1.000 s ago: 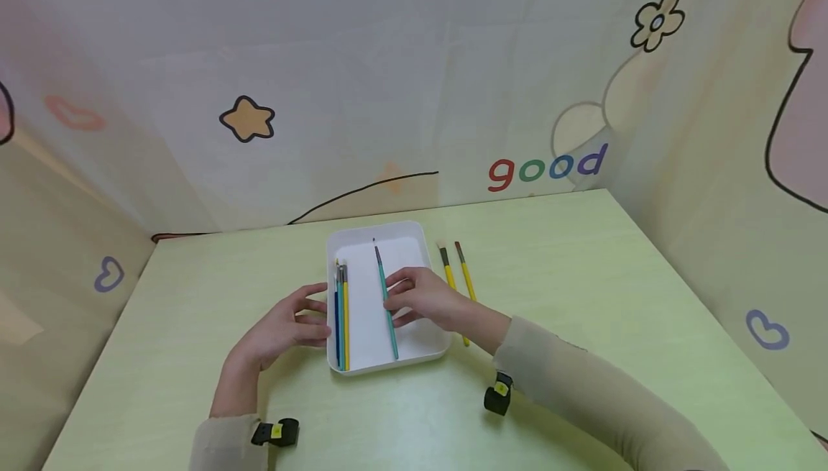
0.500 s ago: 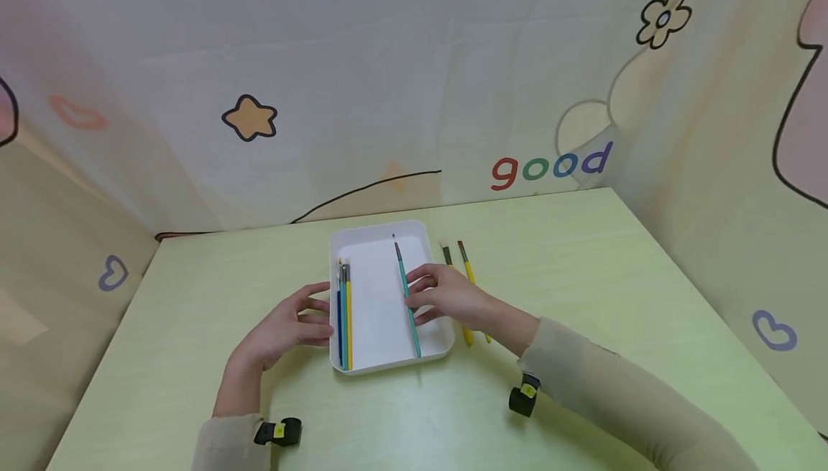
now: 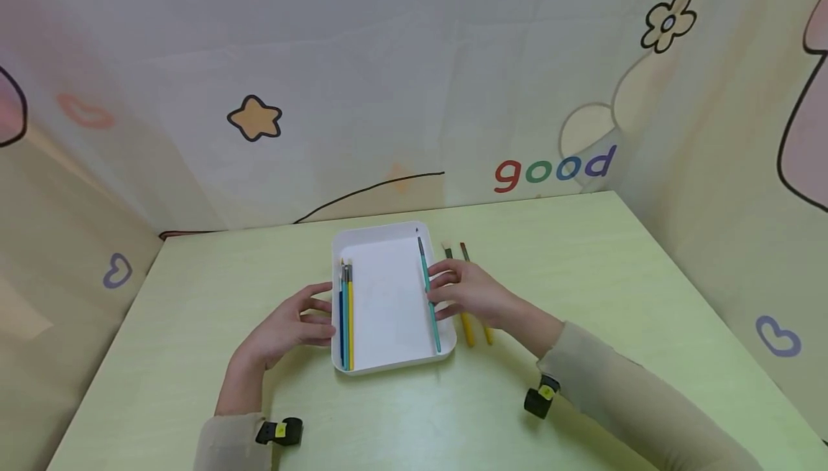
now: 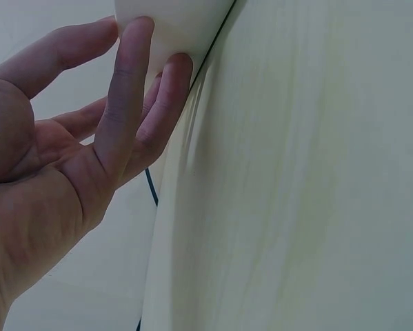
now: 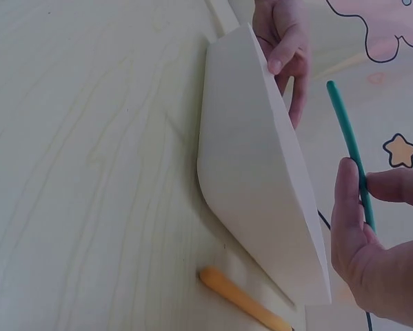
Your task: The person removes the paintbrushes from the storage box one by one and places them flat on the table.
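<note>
A white tray [image 3: 388,298] lies on the table. My left hand [image 3: 281,327] touches the tray's left side with its fingertips, the fingers loosely extended; the left wrist view shows the fingertips [image 4: 134,31] against the outer wall. Above the tray's right side, my right hand [image 3: 475,291] pinches a teal paintbrush [image 3: 435,327] between thumb and fingers, bristles pointing away. The right wrist view shows that brush's handle [image 5: 347,127] raised above the rim. Along the tray's left wall lie a navy brush [image 3: 341,327], a teal-blue brush [image 3: 346,327] and a yellow brush [image 3: 351,327], side by side.
Two yellow-handled paintbrushes, a nearer one [image 3: 467,331] and a farther-right one [image 3: 488,334], lie on the pale wood table [image 3: 259,262] right of the tray, partly hidden by my right hand. A printed curtain [image 3: 362,111] closes the back and sides.
My right hand has carried the teal paintbrush rightward, from over the tray's middle to its right side. The left hand has stayed at the tray's left edge.
</note>
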Action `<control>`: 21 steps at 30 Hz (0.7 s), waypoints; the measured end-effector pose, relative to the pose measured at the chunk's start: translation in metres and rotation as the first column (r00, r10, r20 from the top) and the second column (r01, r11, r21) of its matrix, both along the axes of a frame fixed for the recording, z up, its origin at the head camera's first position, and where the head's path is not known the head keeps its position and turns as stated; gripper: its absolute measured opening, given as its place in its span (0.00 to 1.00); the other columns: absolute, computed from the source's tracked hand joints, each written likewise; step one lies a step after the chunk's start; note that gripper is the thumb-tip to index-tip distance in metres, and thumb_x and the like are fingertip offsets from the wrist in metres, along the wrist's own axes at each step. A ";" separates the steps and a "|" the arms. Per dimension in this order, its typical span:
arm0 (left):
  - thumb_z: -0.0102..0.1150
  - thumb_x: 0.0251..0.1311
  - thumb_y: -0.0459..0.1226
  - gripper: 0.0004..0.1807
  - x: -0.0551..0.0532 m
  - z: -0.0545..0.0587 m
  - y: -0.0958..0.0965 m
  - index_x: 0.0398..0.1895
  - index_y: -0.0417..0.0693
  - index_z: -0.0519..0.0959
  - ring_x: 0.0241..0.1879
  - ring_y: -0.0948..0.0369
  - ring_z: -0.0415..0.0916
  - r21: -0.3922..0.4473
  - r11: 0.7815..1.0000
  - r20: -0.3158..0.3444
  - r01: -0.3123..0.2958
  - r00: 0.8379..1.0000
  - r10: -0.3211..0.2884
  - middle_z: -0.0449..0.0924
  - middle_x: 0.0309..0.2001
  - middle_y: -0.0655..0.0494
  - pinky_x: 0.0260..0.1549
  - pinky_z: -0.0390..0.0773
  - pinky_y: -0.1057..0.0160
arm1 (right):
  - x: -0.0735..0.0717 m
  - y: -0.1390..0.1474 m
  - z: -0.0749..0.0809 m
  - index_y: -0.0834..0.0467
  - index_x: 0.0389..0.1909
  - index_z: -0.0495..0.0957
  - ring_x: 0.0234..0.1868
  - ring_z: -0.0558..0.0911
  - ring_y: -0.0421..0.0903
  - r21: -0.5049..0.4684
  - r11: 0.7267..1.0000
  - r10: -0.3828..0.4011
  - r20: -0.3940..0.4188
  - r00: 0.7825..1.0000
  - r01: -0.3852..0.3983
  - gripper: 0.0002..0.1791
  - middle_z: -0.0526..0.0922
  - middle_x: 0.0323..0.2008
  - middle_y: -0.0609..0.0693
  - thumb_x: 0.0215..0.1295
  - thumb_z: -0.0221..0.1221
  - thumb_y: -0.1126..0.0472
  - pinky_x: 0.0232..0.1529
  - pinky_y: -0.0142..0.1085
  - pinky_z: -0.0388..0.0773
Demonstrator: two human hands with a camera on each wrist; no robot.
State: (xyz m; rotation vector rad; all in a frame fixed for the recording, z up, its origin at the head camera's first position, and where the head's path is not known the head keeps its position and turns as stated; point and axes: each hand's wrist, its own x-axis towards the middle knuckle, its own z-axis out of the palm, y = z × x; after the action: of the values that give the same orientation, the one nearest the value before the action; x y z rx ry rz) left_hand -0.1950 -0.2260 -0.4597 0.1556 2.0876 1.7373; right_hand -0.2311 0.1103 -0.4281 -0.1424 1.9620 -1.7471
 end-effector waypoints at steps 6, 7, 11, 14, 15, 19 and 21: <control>0.67 0.62 0.28 0.45 -0.002 -0.003 0.000 0.79 0.42 0.54 0.54 0.46 0.78 -0.021 1.000 0.007 -0.008 1.000 0.008 0.66 0.63 0.33 0.47 0.86 0.52 | -0.001 0.014 0.002 0.67 0.67 0.66 0.47 0.81 0.55 0.033 0.999 -0.020 0.002 1.000 0.020 0.27 0.74 0.55 0.63 0.69 0.61 0.71 0.45 0.45 0.87; 0.67 0.62 0.28 0.45 -0.002 -0.004 0.000 0.79 0.42 0.55 0.54 0.46 0.78 -0.024 1.000 0.010 -0.011 1.000 0.011 0.66 0.63 0.34 0.47 0.86 0.52 | -0.002 0.016 0.002 0.67 0.67 0.66 0.48 0.80 0.55 0.038 0.999 -0.022 0.002 1.000 0.022 0.27 0.74 0.55 0.63 0.69 0.61 0.71 0.45 0.45 0.87; 0.67 0.62 0.27 0.45 -0.003 -0.005 0.001 0.79 0.42 0.55 0.54 0.46 0.78 -0.022 1.000 0.009 -0.014 1.000 0.015 0.66 0.63 0.34 0.47 0.86 0.51 | -0.007 0.028 -0.002 0.68 0.68 0.65 0.48 0.80 0.54 0.036 0.999 -0.026 0.005 1.000 0.025 0.28 0.73 0.56 0.64 0.70 0.61 0.70 0.47 0.45 0.86; 0.67 0.62 0.27 0.45 -0.002 -0.004 0.001 0.79 0.42 0.55 0.54 0.47 0.79 -0.019 1.000 0.008 -0.017 1.000 0.017 0.67 0.62 0.34 0.47 0.86 0.51 | -0.010 0.037 -0.005 0.70 0.68 0.63 0.46 0.80 0.53 0.021 1.000 -0.021 0.008 1.000 0.021 0.28 0.72 0.57 0.66 0.70 0.60 0.70 0.47 0.45 0.86; 0.67 0.62 0.27 0.45 -0.002 -0.004 0.001 0.79 0.42 0.55 0.54 0.46 0.78 -0.017 1.000 0.007 -0.012 1.000 0.012 0.66 0.63 0.34 0.47 0.86 0.51 | -0.011 0.040 -0.006 0.70 0.68 0.63 0.45 0.80 0.52 0.019 1.000 -0.023 0.012 1.000 0.023 0.28 0.72 0.57 0.67 0.71 0.59 0.70 0.47 0.45 0.86; 0.66 0.62 0.27 0.44 -0.001 -0.004 0.001 0.79 0.42 0.55 0.54 0.46 0.78 -0.015 1.000 0.005 -0.013 1.000 0.014 0.66 0.63 0.33 0.47 0.86 0.52 | -0.016 0.052 -0.010 0.69 0.70 0.62 0.45 0.81 0.50 0.029 0.999 -0.035 0.037 0.999 0.034 0.29 0.72 0.58 0.67 0.72 0.58 0.70 0.46 0.44 0.86; 0.66 0.62 0.27 0.44 -0.001 -0.003 0.001 0.79 0.42 0.55 0.54 0.46 0.79 -0.013 1.000 0.006 -0.016 1.000 0.016 0.66 0.63 0.33 0.47 0.86 0.52 | -0.018 0.057 -0.012 0.69 0.70 0.62 0.45 0.81 0.51 0.039 0.998 -0.046 0.048 0.998 0.044 0.29 0.72 0.59 0.67 0.72 0.58 0.69 0.46 0.44 0.86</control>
State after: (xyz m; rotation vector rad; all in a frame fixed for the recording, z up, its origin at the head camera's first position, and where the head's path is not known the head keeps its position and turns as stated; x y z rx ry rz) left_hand -0.1959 -0.2253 -0.4629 0.1300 2.1006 1.7306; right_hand -0.2487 0.1678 -0.4396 -0.0424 1.9767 -1.7236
